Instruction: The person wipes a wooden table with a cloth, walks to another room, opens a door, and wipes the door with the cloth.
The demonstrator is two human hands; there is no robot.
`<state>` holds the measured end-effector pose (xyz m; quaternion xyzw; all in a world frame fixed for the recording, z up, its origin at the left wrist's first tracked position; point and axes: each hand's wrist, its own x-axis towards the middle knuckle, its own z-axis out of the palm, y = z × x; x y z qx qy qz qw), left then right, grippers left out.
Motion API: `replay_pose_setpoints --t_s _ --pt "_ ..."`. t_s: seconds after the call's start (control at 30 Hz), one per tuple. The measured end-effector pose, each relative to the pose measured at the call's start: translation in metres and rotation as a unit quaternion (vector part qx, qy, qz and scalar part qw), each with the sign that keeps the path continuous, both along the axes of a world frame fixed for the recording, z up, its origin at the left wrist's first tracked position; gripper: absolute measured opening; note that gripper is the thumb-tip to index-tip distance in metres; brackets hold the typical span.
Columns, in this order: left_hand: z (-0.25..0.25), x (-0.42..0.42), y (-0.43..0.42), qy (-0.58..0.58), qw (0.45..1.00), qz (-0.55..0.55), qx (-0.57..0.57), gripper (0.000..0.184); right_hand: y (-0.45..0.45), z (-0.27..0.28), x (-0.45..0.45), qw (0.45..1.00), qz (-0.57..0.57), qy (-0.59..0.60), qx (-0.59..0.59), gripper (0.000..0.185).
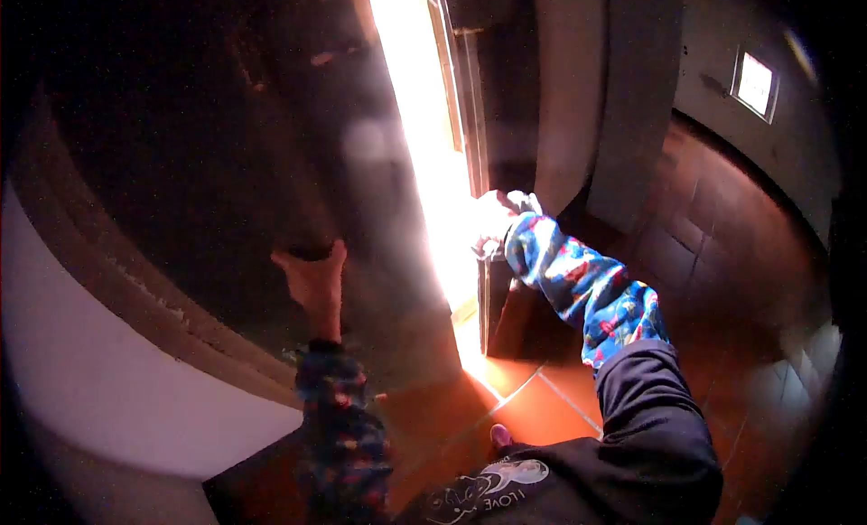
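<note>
My left hand (312, 281) is raised in front of a dark door panel (217, 182). Its thumb and a finger are spread apart and the other fingers are lost in shadow, so contact with the panel is unclear. A dark patterned sleeve covers that forearm. My right hand (495, 222) is at the edge of a second upright door leaf (485, 295), beside a bright gap. Glare washes out its fingers, which look closed around something pale that I cannot make out. A blue flowered sleeve (578, 276) covers the right forearm.
Strong light comes through the narrow vertical gap (411, 100) between the dark panels. Terracotta floor tiles (542, 403) lie below, with the tip of a shoe (501, 435) on them. A pale wall (108, 344) curves at left. A small lit panel (755, 84) is on the right wall.
</note>
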<state>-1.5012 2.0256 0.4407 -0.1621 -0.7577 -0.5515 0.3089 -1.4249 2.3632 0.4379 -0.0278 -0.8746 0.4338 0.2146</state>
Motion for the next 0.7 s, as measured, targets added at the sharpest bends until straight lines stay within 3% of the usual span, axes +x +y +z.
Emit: replay_pose_setpoints --t_s 0.07,0.17,0.2,0.47,0.7 --pt "-0.004 0.021 -0.004 -0.157 0.983 0.074 -0.068 0.086 0.004 -0.013 -0.008 1.000 -0.012 -0.005 0.016 0.021" --pt "-0.050 -0.024 -0.043 0.056 0.996 -0.062 0.029 0.081 0.017 -0.012 0.000 0.998 -0.038 -0.008 0.046 0.022" --pt "-0.058 -0.037 -0.068 0.079 0.993 -0.079 0.039 0.081 0.018 -0.010 0.003 0.997 -0.049 -0.009 0.051 0.023" --pt "-0.082 -0.092 -0.244 -0.010 0.999 -0.050 -0.012 0.082 0.015 0.002 0.003 0.987 -0.135 -0.017 0.086 0.026" --pt "-0.077 -0.132 -0.340 -0.050 0.994 -0.088 -0.043 0.083 -0.009 0.018 -0.007 0.973 -0.194 -0.007 0.129 0.029"
